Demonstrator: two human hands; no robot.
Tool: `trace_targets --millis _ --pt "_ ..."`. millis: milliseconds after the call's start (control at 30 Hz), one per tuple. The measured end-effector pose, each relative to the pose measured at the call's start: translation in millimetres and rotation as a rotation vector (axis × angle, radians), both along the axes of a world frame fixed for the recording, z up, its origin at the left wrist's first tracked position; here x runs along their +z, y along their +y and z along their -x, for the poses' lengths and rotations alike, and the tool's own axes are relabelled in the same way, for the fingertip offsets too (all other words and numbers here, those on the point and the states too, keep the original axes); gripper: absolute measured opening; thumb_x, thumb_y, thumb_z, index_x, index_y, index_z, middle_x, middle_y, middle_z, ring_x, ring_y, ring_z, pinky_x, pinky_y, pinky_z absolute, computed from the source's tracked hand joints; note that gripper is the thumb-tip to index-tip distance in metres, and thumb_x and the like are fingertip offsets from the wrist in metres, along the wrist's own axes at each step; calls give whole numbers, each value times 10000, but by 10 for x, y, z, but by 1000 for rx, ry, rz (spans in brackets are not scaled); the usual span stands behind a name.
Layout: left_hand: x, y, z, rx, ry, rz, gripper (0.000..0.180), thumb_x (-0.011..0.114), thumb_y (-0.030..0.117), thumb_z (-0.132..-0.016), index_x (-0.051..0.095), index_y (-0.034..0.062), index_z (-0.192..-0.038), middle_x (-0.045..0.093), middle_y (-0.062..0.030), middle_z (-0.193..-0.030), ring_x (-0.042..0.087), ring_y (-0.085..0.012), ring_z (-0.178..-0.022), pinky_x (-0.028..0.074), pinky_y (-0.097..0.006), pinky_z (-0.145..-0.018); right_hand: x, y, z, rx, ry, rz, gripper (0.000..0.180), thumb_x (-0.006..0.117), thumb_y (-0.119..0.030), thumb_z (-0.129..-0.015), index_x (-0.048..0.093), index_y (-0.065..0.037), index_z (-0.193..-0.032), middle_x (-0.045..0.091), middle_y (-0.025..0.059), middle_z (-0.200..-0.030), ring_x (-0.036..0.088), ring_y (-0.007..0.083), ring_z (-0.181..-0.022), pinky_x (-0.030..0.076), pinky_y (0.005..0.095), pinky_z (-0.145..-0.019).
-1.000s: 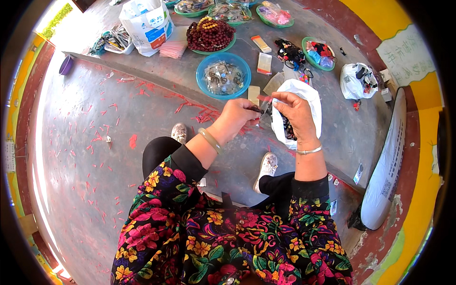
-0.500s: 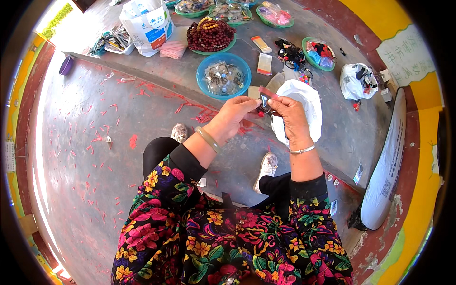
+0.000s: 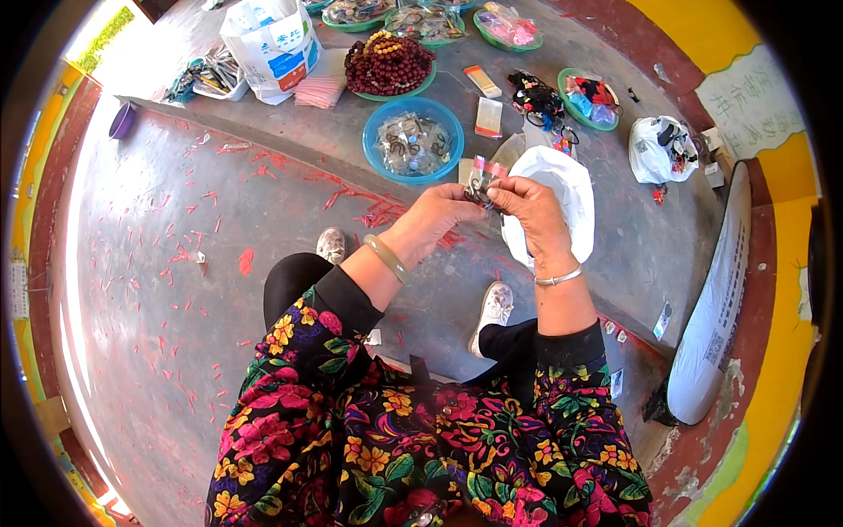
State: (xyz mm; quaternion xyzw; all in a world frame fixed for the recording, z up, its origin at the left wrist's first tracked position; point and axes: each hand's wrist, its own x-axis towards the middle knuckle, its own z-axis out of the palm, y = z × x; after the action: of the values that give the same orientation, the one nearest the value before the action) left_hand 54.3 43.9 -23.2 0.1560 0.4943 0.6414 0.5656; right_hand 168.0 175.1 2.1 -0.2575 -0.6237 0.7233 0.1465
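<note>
Between my hands is a small clear plastic bag (image 3: pixel 483 172) with a pink-red strip along its top and dark, cord-like contents I cannot make out exactly. My left hand (image 3: pixel 432 216), with a pale bangle on the wrist, pinches its left side. The thumb and fingers of my right hand (image 3: pixel 536 209) close on its right side; a silver bangle circles that wrist. Just beyond my right hand lies an open white sack (image 3: pixel 577 198), partly hidden by it. A blue basin (image 3: pixel 369 147) of similar clear packets stands ahead of my left hand.
A green basin heaped with dark red beads (image 3: pixel 386 66) stands behind, beside a white printed bag (image 3: pixel 272 48). Pink slips (image 3: pixel 320 88), dark cords (image 3: pixel 536 95) and a green tray (image 3: pixel 566 83) are around. Red scraps (image 3: pixel 378 211) litter the floor below a step.
The small bag has turned so its pink strip points up and its dark contents show. My fingers have shifted their grip slightly; my forearms have hardly moved.
</note>
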Motion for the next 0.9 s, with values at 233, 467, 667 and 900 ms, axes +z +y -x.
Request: trace_targets --millis 233,467,667,900 --pt "-22 -5 15 32 -17 34 177 599 -11 -759 622 9 -933 634 -62 -893 605 -138 -793 479 -273 -747 10 -9 -5 92 -43 -79 167 669 -57 -790 650 32 -930 659 53 -838 598 103 -756 470 226 -712" --pt "5 -16 0 64 -59 35 146 610 -22 -753 623 3 -896 630 -70 -877 600 -149 -795 474 -263 -749 -56 8 9 145 -66 -132 177 680 -71 -787 652 28 -932 658 46 -839 586 94 -767 455 224 -722" --pt "37 -25 -12 46 -80 44 157 617 -24 -761 611 -12 -917 631 -84 -874 614 -164 -815 485 -280 -782 -23 -16 12 151 -76 -107 178 682 -91 -791 659 17 -930 650 26 -825 568 83 -759 441 218 -714" --pt "31 -13 -31 48 -62 27 161 613 -26 -775 606 -26 -936 631 -85 -880 617 -166 -817 494 -291 -781 -16 -51 14 102 -76 -96 190 669 -100 -797 660 33 -931 653 34 -829 570 86 -761 438 223 -716"
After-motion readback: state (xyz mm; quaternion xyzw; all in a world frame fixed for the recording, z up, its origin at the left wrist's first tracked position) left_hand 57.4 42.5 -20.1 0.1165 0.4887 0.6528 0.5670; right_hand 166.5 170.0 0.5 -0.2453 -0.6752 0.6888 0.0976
